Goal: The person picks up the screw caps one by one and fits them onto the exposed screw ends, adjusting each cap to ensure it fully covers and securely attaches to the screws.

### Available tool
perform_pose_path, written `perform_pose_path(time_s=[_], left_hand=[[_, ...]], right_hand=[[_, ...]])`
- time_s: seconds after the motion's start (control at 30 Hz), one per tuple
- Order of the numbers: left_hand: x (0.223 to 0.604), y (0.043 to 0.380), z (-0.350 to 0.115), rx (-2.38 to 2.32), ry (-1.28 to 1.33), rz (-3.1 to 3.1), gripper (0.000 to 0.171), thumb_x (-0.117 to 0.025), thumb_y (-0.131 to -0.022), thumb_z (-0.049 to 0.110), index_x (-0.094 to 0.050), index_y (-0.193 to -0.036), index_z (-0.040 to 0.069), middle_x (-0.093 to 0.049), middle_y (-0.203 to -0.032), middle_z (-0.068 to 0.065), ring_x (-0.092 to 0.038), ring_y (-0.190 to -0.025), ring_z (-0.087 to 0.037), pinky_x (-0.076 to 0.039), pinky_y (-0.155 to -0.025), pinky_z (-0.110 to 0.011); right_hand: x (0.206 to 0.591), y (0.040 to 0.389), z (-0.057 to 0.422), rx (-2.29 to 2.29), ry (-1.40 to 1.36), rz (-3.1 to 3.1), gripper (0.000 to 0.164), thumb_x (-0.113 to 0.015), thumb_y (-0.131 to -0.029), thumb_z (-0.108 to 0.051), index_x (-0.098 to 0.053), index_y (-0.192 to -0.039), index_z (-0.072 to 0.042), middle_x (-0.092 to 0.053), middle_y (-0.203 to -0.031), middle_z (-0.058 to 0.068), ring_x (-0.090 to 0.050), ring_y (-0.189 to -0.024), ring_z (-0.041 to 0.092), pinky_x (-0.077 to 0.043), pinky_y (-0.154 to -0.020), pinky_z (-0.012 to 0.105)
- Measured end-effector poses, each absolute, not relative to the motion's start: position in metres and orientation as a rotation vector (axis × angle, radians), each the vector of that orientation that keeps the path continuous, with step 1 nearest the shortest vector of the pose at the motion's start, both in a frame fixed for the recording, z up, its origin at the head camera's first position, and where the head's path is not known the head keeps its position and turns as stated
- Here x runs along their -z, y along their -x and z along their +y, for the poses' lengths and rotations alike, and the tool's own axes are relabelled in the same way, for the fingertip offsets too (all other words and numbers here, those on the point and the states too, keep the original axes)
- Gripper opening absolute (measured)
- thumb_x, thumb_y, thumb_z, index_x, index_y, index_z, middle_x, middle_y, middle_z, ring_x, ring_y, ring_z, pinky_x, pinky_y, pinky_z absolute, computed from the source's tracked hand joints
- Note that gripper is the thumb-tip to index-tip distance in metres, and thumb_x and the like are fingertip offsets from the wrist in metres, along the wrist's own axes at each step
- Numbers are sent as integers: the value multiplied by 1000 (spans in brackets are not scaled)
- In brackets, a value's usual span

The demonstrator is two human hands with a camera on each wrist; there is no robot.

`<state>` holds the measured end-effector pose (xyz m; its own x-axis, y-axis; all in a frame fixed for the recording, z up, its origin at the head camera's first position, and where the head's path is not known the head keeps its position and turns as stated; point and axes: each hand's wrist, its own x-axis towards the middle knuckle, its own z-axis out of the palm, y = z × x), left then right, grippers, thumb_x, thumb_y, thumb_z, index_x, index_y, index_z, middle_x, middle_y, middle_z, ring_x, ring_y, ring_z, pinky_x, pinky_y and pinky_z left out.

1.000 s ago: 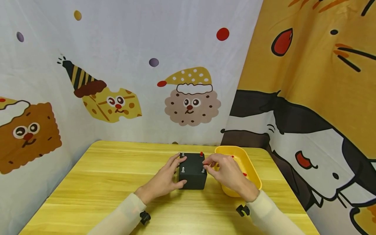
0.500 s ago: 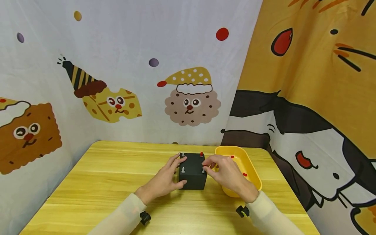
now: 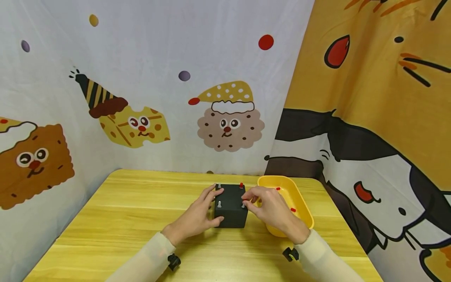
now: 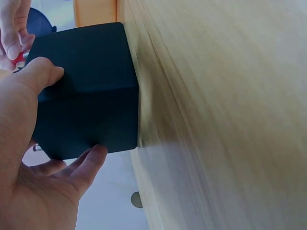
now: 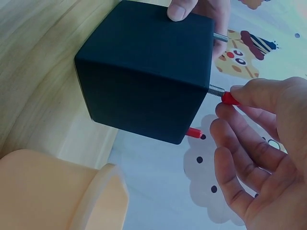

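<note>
My right hand point(image 5: 264, 148) pinches the red cap point(image 5: 229, 98) at the tip of the near-right bolt point(image 5: 216, 90), axes roughly in line, while my left hand point(image 3: 195, 215) grips the black box point(image 3: 230, 216) from the left

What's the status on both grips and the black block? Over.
Left grip holds black block. Right grip pinches red cap at near-right bolt. No obstruction seen.

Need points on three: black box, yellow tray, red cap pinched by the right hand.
Black box point(image 3: 230, 217): head view, on its front face.
Yellow tray point(image 3: 291, 197): head view, on its bare inside.
Red cap point(image 5: 229, 98): right wrist view, on its exposed end.
</note>
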<state>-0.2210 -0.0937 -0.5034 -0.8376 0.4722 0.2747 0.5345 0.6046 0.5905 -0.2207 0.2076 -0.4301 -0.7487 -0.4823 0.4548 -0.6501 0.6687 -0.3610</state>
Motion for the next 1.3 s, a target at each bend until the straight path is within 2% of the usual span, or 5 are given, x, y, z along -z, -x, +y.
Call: perform_pose_path(time_s=[0.1,0.4,0.77,1.0,1.3], left_hand=[[503,221,-94,1048,859,-2736,95,-88,-107,35,-34,-184,23,-25,-192,-20,-77,-137,-38,-69,-111,-49],[503,222,-94,1056,869,-2728,94,-88,-107,34,-34,-184,24,-24,-192,-19,-77,-137,-37,-69,-110,-48],[503,222,-94,1052,868,-2729,94,-88,-108,34,-33,-184,24,-25,-192,-21,-78,-136,-37,-69,-110,-48],[502,222,-94,1049,873,-2730,94,-87,-108,34,-33,-184,23,-24,-191,-24,-77,-137,-38,-69,-111,-48],[502,221,-94,1050,859,-2734,95,-88,-107,34,-34,-184,23,-25,-192,-20,-76,-138,-38,-69,-112,-49]], right_hand=[[430,221,208,-740,-906,-2564,14,-97,-98,-17,-90,-109,-21,-87,-105,-11,-77,-88,12,-64,-77,22],[429,222,208,-741,-921,-2563,14,-97,-98,-17,-89,-110,-20,-87,-106,-10,-76,-89,11,-70,-77,35],[427,221,207,-733,-926,-2572,14,-96,-99,-17,-89,-110,-21,-88,-106,-10,-76,-88,9,-69,-79,31],[429,221,207,-722,-954,-2560,13,-96,-99,-15,-89,-109,-20,-88,-105,-9,-77,-86,10,-70,-79,33],[429,220,207,-717,-954,-2565,13,-96,-99,-16,-89,-110,-20,-88,-106,-10,-77,-86,9,-70,-79,35]])
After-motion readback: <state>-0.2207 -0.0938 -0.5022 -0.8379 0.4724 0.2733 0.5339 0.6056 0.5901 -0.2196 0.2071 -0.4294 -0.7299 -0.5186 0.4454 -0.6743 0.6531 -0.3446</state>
